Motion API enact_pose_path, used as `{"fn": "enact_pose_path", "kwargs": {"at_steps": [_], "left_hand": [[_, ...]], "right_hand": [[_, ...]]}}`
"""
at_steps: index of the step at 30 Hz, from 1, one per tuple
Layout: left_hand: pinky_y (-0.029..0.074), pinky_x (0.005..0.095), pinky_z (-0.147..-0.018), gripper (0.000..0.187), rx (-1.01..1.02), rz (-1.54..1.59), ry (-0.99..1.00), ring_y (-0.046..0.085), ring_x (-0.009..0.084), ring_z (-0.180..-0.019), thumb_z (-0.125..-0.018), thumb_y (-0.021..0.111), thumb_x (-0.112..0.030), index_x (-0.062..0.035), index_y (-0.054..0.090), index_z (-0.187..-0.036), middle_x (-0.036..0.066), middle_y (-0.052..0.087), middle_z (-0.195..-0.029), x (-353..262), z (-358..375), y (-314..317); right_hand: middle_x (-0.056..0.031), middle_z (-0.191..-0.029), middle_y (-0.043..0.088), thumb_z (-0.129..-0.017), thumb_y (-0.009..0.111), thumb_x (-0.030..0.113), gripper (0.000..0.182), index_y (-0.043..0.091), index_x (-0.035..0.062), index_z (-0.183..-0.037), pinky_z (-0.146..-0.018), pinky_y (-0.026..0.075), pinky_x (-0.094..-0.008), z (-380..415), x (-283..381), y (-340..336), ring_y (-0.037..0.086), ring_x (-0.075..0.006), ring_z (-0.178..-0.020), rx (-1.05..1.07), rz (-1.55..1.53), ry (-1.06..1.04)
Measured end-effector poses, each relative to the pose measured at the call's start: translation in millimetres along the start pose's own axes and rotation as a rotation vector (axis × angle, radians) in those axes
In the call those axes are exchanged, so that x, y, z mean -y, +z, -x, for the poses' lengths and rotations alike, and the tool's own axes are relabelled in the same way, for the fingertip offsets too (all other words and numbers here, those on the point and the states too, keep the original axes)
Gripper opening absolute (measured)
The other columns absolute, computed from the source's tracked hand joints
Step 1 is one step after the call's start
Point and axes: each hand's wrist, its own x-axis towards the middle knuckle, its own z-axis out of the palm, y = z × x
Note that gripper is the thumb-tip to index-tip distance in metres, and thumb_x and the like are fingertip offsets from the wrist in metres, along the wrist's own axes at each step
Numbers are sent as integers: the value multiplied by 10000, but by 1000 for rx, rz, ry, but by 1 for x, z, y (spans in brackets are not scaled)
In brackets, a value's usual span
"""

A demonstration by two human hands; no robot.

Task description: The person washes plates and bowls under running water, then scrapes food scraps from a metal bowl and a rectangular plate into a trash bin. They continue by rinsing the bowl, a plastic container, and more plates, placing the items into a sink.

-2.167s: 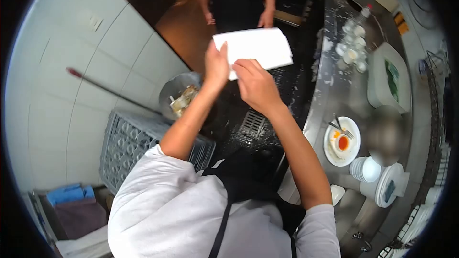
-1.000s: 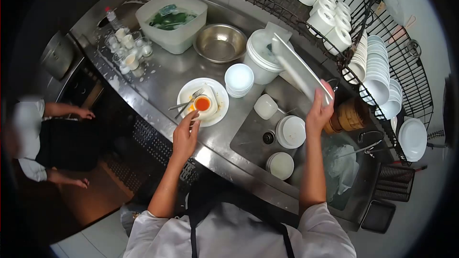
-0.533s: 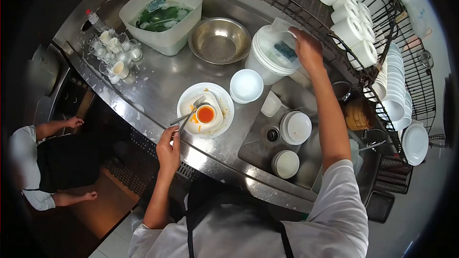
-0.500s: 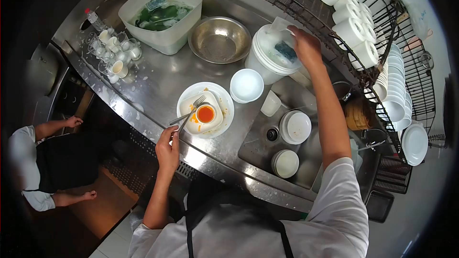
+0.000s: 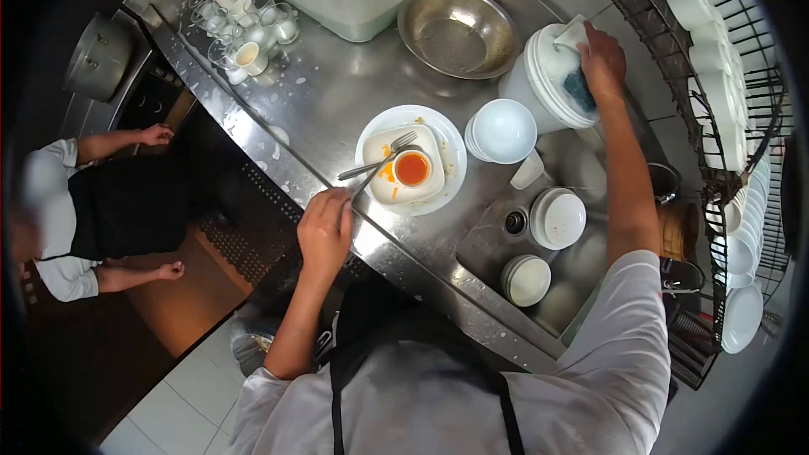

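My left hand [image 5: 324,232] is closed at the fingertips beside the handle end of a fork [image 5: 394,152]. The fork lies with other cutlery on a small dish [image 5: 410,190] with orange sauce in a cup [image 5: 412,168], stacked on a round white plate [image 5: 453,145]. My right hand [image 5: 604,59] is at the white bucket [image 5: 527,76], its fingers wrapped round a translucent white piece [image 5: 573,34] at the rim. A dark blue-green sponge [image 5: 578,91] lies in the bucket beside that hand. White bowls [image 5: 506,131] are stacked near the plate.
Glasses and cups [image 5: 251,56] stand at the left. A tub [image 5: 354,4] of green soapy water and a steel bowl [image 5: 459,31] are at the back. The sink [image 5: 484,244] holds stacked bowls [image 5: 558,219]. A wire rack [image 5: 704,135] is at the right; another person [image 5: 126,211] stands left.
The view has shifted, so the counter appears lower and further right. My right hand remains at the bucket, and my left hand remains by the cutlery.
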Motion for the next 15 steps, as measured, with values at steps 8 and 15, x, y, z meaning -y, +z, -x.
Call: {"fn": "enact_pose_path", "kwargs": {"at_steps": [8, 15], "left_hand": [[475, 435, -893, 457, 336, -61, 327, 572, 350, -1052, -678, 732, -37, -36, 627, -1123, 178, 594, -1132, -24, -53, 56], [473, 407, -850, 462, 552, -327, 666, 572, 314, -1019, -729, 625, -15, -34, 580, -1188, 169, 567, -1113, -15, -81, 115]], "right_hand": [[-118, -1264, 562, -839, 641, 147, 542, 523, 136, -1368, -944, 454, -456, 1, 26, -32, 543, -314, -1147, -244, 75, 97], [-152, -955, 688, -839, 620, 39, 210, 676, 37, -1041, -707, 542, -363, 162, 65, -104, 684, -283, -795, -347, -463, 351]]}}
